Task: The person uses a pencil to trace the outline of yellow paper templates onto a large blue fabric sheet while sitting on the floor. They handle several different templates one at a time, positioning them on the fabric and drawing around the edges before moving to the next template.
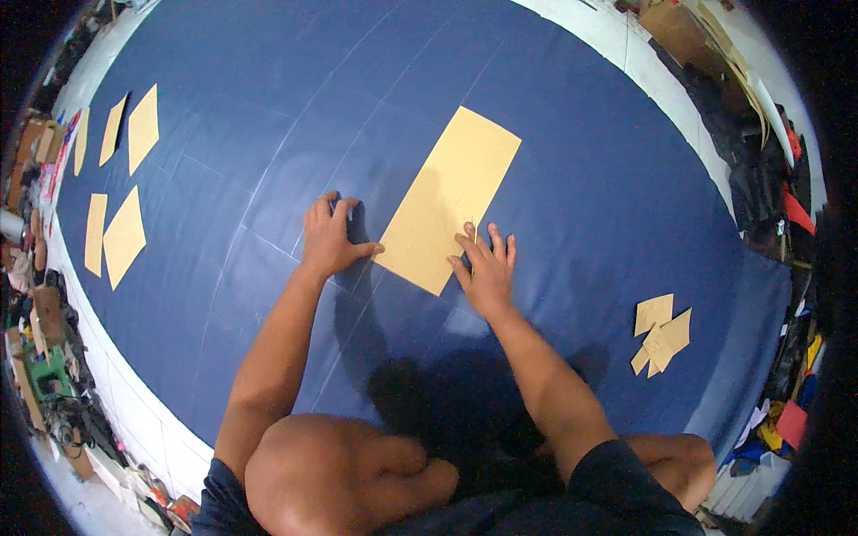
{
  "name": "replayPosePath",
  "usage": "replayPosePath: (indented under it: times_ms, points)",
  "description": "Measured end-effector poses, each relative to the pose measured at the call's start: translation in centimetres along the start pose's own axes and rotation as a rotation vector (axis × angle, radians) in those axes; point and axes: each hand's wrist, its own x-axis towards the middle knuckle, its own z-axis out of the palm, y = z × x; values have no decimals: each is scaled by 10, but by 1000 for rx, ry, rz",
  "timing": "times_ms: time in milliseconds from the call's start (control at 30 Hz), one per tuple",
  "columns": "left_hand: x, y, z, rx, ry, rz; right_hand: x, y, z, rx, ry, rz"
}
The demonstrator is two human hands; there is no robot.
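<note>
A large tan rectangular card template (442, 192) lies slanted on a dark blue sheet of material (572, 196) marked with thin pale lines. My left hand (331, 237) is at the card's lower left corner, its thumb on the edge and its fingers apart and bent on the sheet. At the lower right edge of the card is my right hand (487, 275), with a thin pale stick-like tool (475, 234) between its fingers. The exact kind of that tool is too small to tell. Its thumb and first fingers rest on the card; the other fingers are spread.
Several smaller tan card pieces (125, 239) lie apart at the far left of the sheet. A small overlapping pile of tan cards (661, 335) sits to the right. My bent knee (331, 473) is at the near edge. Clutter (54, 375) lines the white floor around the sheet.
</note>
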Motion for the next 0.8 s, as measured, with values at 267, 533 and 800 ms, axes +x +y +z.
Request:
replayPosePath:
  times_ms: [267, 533, 800]
  points:
    - [0, 1, -2, -9, -1, 1, 0, 0, 1, 17, 16, -18]
    - [-2, -1, -1, -79, 154, 45, -4, 3, -4, -29, -18, -8]
    - [-78, 83, 25, -270, -211, 429, -28, 23, -9, -48, -9, -9]
